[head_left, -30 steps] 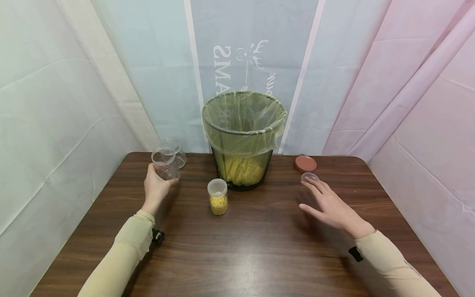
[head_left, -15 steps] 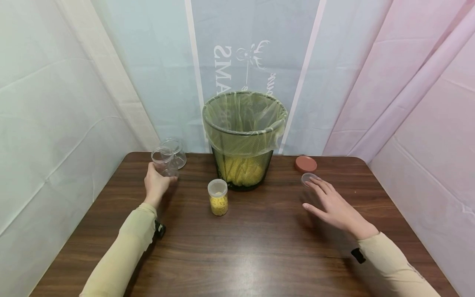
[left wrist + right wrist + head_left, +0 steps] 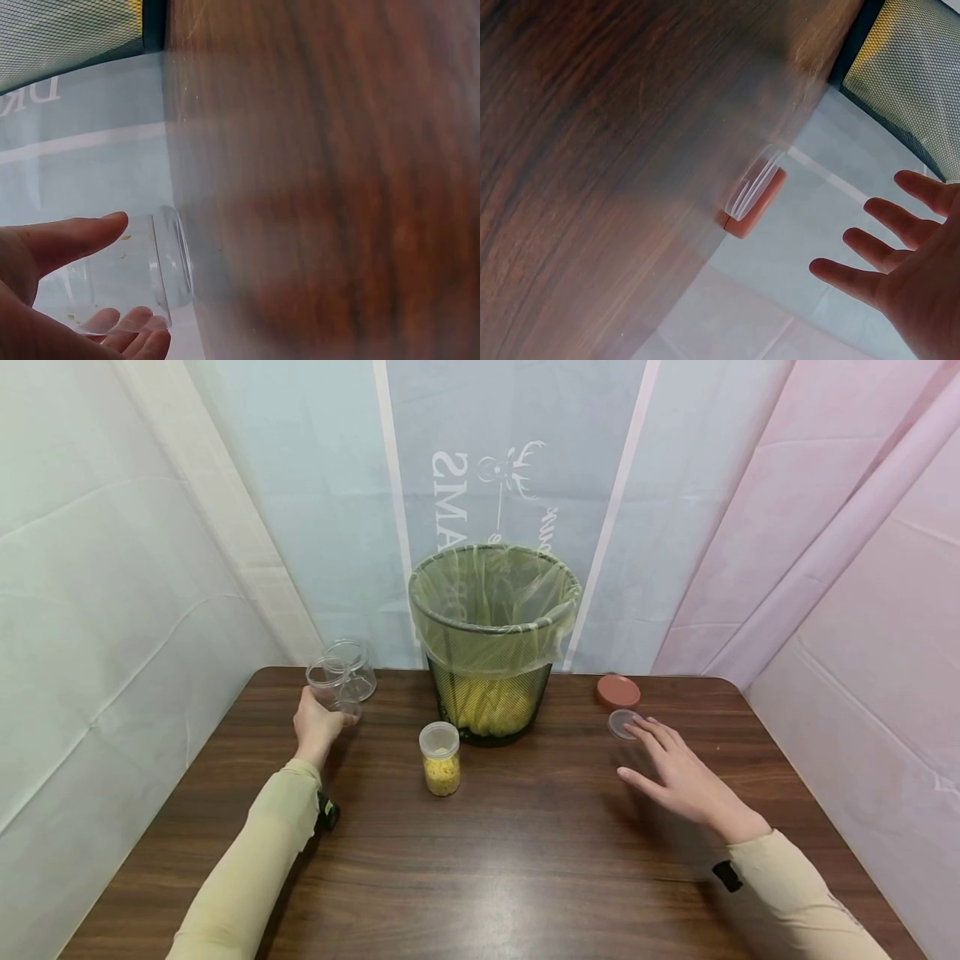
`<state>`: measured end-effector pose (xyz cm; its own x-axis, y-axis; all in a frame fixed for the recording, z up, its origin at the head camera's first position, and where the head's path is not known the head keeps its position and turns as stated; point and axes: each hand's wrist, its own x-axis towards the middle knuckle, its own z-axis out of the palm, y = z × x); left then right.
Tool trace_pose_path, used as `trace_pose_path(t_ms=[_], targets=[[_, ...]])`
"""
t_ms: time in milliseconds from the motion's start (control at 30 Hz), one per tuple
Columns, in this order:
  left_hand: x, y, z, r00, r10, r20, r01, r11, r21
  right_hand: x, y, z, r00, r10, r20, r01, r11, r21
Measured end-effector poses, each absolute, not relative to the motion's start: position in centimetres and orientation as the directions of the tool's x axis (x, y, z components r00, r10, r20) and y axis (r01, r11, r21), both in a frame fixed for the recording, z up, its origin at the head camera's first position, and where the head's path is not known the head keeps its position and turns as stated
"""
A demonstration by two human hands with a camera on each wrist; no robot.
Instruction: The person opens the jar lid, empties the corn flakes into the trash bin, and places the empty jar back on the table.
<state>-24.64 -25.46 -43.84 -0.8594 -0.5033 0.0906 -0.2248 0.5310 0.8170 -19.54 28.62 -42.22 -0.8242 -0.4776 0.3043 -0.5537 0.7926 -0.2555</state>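
Left hand (image 3: 315, 731) grasps the lower part of a clear jar (image 3: 330, 677), thumb to one side and fingers to the other, close to the far left corner of the table (image 3: 480, 860). That jar stands just in front of a second clear jar (image 3: 362, 677) at the back edge; whether they touch, I cannot tell. A few yellow flecks (image 3: 125, 238) show on it in the left wrist view.

Right hand (image 3: 682, 781) is released, fingers extended and holding nothing, beside a clear lid (image 3: 621, 725) near the back edge toward the far right corner; a red lid (image 3: 618, 692) lies just behind it. At the middle of the back edge stands a lined mesh bin (image 3: 487, 685), and nearer the front edge, a small jar of yellow bits (image 3: 441, 770).

The step in hand looks like handling the jar at that left corner, either standing it there or taking hold. If standing it, the next move calls for opening the fingers without nudging its neighbour; if lifting, a firmer wrap.
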Motion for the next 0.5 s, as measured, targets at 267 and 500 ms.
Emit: trace_pose_path(t_ms=[267,500], targets=[[-24.59,-25.78,-43.66,-0.872,-0.488,0.03,-0.268,0.527,0.807,-19.53,29.2,-41.95,-0.846,-0.459,0.272,-0.525,0.806,-0.274],[-24.93,-25.97,-43.62,-0.879,-0.476,0.012,-0.279,0.537,0.796,-19.62,29.61,-41.94,-0.855,-0.447,0.264,-0.511,0.812,-0.283]])
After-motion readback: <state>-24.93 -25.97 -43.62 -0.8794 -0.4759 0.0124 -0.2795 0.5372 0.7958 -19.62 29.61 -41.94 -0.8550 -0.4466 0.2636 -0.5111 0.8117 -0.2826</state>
